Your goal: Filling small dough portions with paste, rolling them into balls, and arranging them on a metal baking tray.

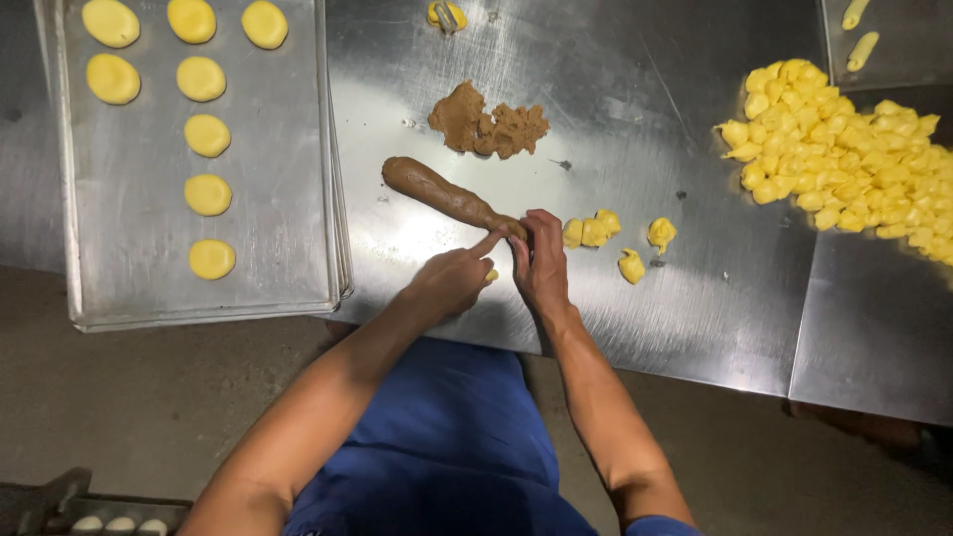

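Note:
A brown dough roll [437, 192] lies slanted on the steel table [645, 298]. My right hand [542, 264] pinches the roll's near end. My left hand [455, 277] rests beside it, its forefinger touching the same end, with a bit of yellow dough under the fingers. Just right of my hands lie several small yellow dough pieces [593, 231]. Beyond the roll sits a rough lump of brown dough [486, 124].
A metal baking tray [278, 199] at the left carries several flat yellow dough rounds [207, 135]. A big heap of yellow dough pieces [854, 164] covers the table's right side. Another tray corner [893, 60] with two yellow pieces is at the top right. Floor lies below the table edge.

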